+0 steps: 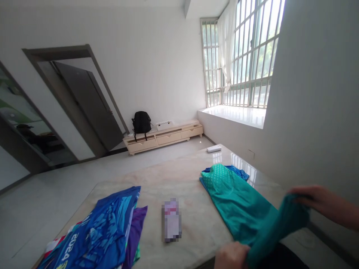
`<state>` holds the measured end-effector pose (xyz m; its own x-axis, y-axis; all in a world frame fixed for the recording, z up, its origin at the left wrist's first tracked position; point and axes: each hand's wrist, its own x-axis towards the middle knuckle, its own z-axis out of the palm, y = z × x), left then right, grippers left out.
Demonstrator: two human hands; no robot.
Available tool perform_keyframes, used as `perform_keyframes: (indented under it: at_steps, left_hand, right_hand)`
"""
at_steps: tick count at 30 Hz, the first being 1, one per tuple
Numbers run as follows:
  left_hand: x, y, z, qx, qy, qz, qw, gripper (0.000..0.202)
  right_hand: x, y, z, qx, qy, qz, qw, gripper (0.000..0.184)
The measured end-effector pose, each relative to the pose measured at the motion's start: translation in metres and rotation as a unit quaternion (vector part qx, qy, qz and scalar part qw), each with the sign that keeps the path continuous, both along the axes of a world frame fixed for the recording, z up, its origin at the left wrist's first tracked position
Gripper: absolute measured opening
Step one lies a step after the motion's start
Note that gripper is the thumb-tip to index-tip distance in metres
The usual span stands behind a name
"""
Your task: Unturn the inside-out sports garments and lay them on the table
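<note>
A teal shirt (246,201) lies lengthwise over the right side of the marble-topped table (190,172), its far part patterned with pale dots. Its near end is lifted off the table edge between my two hands. My left hand (232,255), at the bottom of the view, is closed on the near left edge of the cloth. Farther right, my right hand (322,201) pinches the other raised edge, with the fingertips partly hidden by fabric. Beneath the far end of the shirt, some blue cloth (238,172) sticks out.
On the left of the table is a pile of sports shirts, with a blue one (103,224) on top and a purple one (136,228) below. A pixelated item (172,220) lies mid-table. A white box (214,149) sits at the far corner. Beyond stands a low cabinet (171,139) with a black backpack (141,122).
</note>
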<state>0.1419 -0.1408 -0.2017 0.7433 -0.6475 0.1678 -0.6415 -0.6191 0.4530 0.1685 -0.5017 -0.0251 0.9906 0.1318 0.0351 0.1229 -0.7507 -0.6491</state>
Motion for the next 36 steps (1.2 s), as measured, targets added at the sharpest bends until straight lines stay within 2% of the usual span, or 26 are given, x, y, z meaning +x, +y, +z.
perform_keyframes:
  at_steps: [2,3,4,5,6,7,8,10,11,13,15,16,17,19,21,25,28,31,33,36]
  left_hand:
    - [0.033,0.009,0.054,-0.097,0.043,0.073,0.992,0.033]
    - [0.054,0.013,0.081,-0.102,0.069,0.112,0.986,0.031]
    - [0.075,0.017,0.104,-0.090,0.086,0.161,0.979,0.030]
    - [0.095,0.021,0.123,-0.085,0.083,0.198,0.973,0.033]
    - [0.111,0.024,0.136,-0.081,0.078,0.228,0.967,0.040]
    - [0.122,0.027,0.143,-0.077,0.068,0.256,0.961,0.046]
    - [0.125,0.030,0.143,-0.075,0.054,0.268,0.959,0.051]
    - [0.110,0.041,0.125,-0.065,0.030,0.254,0.965,0.052]
    - [0.094,0.050,0.109,-0.055,0.021,0.228,0.972,0.049]
    - [0.050,0.077,0.067,-0.018,0.019,0.161,0.987,0.042]
    - [0.007,0.113,0.023,0.038,0.034,0.106,0.993,0.037]
    - [-0.011,0.133,0.004,0.062,0.041,0.087,0.993,0.039]
    - [-0.025,0.151,-0.012,0.077,0.041,0.073,0.994,0.042]
    - [-0.044,0.178,-0.030,0.091,0.035,0.062,0.993,0.050]
    - [-0.053,0.188,-0.030,0.086,0.036,0.072,0.993,0.056]
    - [-0.055,0.181,-0.003,0.058,0.060,0.109,0.991,0.051]
    - [-0.053,0.182,0.014,0.056,0.064,0.070,0.994,0.049]
    - [-0.046,0.195,0.027,0.051,0.079,0.031,0.995,0.050]
    - [-0.037,0.209,0.040,0.046,0.087,0.057,0.994,0.046]
    - [-0.018,0.246,0.067,0.061,0.070,0.159,0.983,0.043]
  right_hand:
    - [0.058,0.022,0.039,-0.081,-0.084,0.009,0.993,0.028]
    - [0.089,0.038,0.056,-0.130,-0.125,0.003,0.984,0.027]
    - [0.119,0.056,0.070,-0.142,-0.154,-0.014,0.978,0.027]
    - [0.145,0.075,0.080,-0.144,-0.177,-0.034,0.973,0.032]
    - [0.167,0.094,0.083,-0.144,-0.195,-0.060,0.968,0.039]
    - [0.182,0.114,0.080,-0.139,-0.211,-0.087,0.964,0.043]
    - [0.190,0.132,0.070,-0.133,-0.224,-0.109,0.959,0.047]
    - [0.186,0.161,0.030,-0.122,-0.242,-0.132,0.954,0.049]
    - [0.178,0.172,0.001,-0.122,-0.243,-0.131,0.953,0.050]
    - [0.155,0.184,-0.065,-0.136,-0.221,-0.110,0.959,0.051]
    - [0.134,0.182,-0.129,-0.211,-0.120,-0.089,0.966,0.059]
    - [0.128,0.178,-0.155,-0.221,-0.080,-0.081,0.969,0.061]
    - [0.123,0.172,-0.176,-0.230,-0.052,-0.077,0.969,0.064]
    - [0.121,0.159,-0.201,-0.240,-0.024,-0.075,0.968,0.069]
    - [0.123,0.150,-0.208,-0.252,-0.018,-0.078,0.964,0.072]
    - [0.128,0.149,-0.204,-0.269,-0.014,-0.088,0.959,0.071]
    - [0.132,0.153,-0.202,-0.269,-0.011,-0.122,0.955,0.069]
    - [0.138,0.152,-0.200,-0.260,-0.011,-0.206,0.943,0.072]
    - [0.141,0.147,-0.196,-0.248,-0.005,-0.260,0.933,0.077]
    - [0.143,0.137,-0.193,-0.227,0.029,-0.297,0.927,0.081]
